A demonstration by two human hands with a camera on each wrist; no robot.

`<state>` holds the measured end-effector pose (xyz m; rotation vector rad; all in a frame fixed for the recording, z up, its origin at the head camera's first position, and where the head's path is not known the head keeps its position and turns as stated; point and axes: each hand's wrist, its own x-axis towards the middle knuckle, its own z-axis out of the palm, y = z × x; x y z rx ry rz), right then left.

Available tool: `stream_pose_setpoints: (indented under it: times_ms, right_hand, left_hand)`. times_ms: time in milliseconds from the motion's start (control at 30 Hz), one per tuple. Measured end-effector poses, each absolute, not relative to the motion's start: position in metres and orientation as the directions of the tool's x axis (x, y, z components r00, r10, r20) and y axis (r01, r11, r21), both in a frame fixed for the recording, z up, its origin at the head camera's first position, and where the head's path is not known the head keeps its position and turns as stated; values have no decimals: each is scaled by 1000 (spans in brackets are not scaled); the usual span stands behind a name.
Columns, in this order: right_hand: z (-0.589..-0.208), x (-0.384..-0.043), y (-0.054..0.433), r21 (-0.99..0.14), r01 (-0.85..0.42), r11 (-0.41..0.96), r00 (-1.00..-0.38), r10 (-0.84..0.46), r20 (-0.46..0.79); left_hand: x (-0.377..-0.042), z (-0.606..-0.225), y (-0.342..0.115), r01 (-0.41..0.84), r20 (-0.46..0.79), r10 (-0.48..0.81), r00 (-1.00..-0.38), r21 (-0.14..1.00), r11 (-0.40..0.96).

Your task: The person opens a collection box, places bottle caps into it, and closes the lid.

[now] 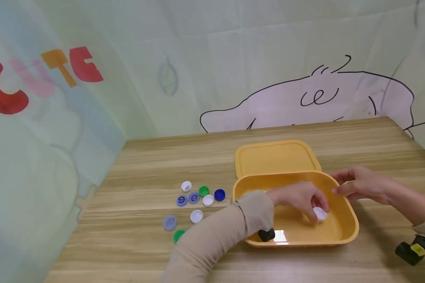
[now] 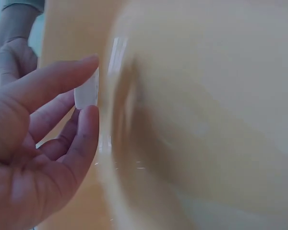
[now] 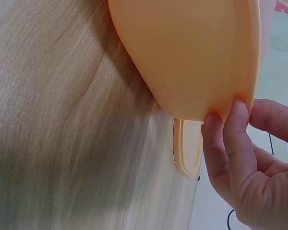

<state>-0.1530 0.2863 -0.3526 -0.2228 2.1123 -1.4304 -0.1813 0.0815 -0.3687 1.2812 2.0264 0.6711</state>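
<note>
Your left hand (image 1: pixel 301 200) reaches inside the yellow box (image 1: pixel 352 228) and pinches one white cap (image 1: pixel 320 214) between thumb and fingertips. The cap sits at the tips of those fingers, toward the right end of the box, with its round face tilted up toward you. The box's long axis runs left to right. Your right hand (image 1: pixel 368 186) is at the far right corner, gripping the rim, thumb on one side of the wall and fingers against the outside; so the left hand has the cap, and the right is just beyond the wall from it.

Counting up: one box, one yellow lid (image 1: pixel 278 159) lying just behind it, and nine caps showing on the tabletop (image 1: pixel 145 251) to the left of the box. Of those, three are white (image 1: pixel 196 216), three light blue (image 1: pixel 170 223), two green (image 1: pixel 203 191) and one dark blue (image 1: pixel 219 194). Your left sleeve (image 1: pixel 216 236) partly covers the nearer green one, and your forearm hides part of the box floor, so you cannot tell whether other caps lie there.
</note>
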Motion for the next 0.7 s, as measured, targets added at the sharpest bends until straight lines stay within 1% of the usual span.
stream_pose_setpoints:
  times_ms: [100, 233, 433, 700]
  right_hand:
    - [-351, -153, 286, -888, 175, 425, -821, -436, -370]
    - [-351, -154, 286, -881, 180, 437, -819, -430, -380]
    - [-351, -154, 286, -881, 175, 440, -820, -429, -378]
    - [-353, -154, 286, -888, 179, 424, -819, -435, -373]
  left_hand:
    - [-180, -374, 84, 592, -259, 924, -280, 711, 379]
    - [-176, -377, 84, 584, -281, 924, -259, 716, 382]
    - [-176, -378, 84, 586, -279, 926, -255, 717, 377]
    - [-175, -378, 87, 546, -290, 923, -254, 744, 384]
